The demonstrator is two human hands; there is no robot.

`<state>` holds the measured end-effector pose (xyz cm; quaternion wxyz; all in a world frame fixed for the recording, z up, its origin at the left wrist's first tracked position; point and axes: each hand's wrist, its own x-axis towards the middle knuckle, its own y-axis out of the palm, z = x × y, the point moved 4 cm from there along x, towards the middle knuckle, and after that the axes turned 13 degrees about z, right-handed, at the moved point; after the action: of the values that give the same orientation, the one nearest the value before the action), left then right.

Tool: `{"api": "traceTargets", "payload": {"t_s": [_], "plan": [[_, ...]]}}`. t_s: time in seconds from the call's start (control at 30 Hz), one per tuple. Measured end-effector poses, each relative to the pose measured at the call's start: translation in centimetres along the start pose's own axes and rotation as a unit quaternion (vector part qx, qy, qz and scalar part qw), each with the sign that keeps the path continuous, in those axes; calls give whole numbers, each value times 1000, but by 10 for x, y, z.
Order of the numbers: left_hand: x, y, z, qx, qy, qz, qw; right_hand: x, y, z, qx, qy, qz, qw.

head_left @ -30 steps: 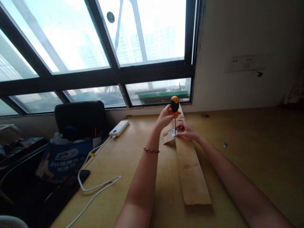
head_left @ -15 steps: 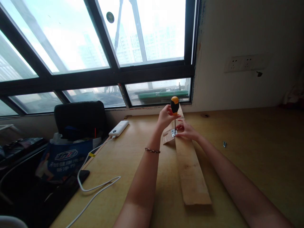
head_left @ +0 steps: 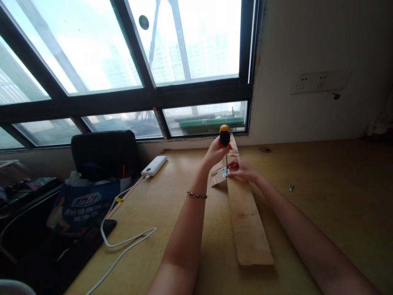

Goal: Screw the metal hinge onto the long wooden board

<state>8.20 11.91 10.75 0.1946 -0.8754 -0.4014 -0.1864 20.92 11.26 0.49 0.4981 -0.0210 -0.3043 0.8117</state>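
Observation:
My left hand (head_left: 215, 152) is closed round the yellow-and-black handle of a screwdriver (head_left: 225, 137), which stands nearly upright. Its shaft runs down to a small silver hinge (head_left: 226, 172) at the left edge of a long wooden board (head_left: 250, 229). With thumb and fingers curled at the hinge, my right hand (head_left: 241, 169) grips it against the board. A short wooden piece (head_left: 217, 177) sits under the hinge's other side, left of the board. The screwdriver's tip and any screw beneath it are too small to make out.
Two small screws (head_left: 291, 187) lie on the table (head_left: 322, 213) to the right. A white power bank (head_left: 154, 166) with a white cable (head_left: 123, 246) is at the table's left edge. Beyond that edge stand a black chair (head_left: 104, 151) and a blue bag (head_left: 89, 205).
The screwdriver's handle has tipped slightly left, and my left hand's fingers have shifted round it. My right hand stays at the hinge.

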Motion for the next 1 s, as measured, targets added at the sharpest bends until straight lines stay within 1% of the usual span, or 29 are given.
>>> {"api": "traceTargets", "payload": {"t_s": [0.13,0.3,0.37,0.5,0.73,0.8,0.9,1.0], "plan": [[1,0,4,26,-6,-22,999,0,0,1,-1,-3,-6,1000],[-2,-7,6,19,-33,-90,995,0,0,-1,4,0,-5,1000],[-2,-10,5,8,-31,-102,994,0,-1,-1,1,3,-6,1000],[-3,-12,2,-28,-20,-99,995,0,-1,0,-1,-2,-10,1000],[-1,-2,-8,-68,17,-32,997,0,-1,-3,-7,0,-9,1000],[0,0,-13,-67,31,-24,997,1,0,-4,-11,-1,-8,1000],[-1,-2,-25,-50,53,-42,996,1,0,-5,-15,-5,-6,1000],[-4,-10,-38,-28,76,-92,992,2,0,-6,-15,-5,-8,1000]]}}
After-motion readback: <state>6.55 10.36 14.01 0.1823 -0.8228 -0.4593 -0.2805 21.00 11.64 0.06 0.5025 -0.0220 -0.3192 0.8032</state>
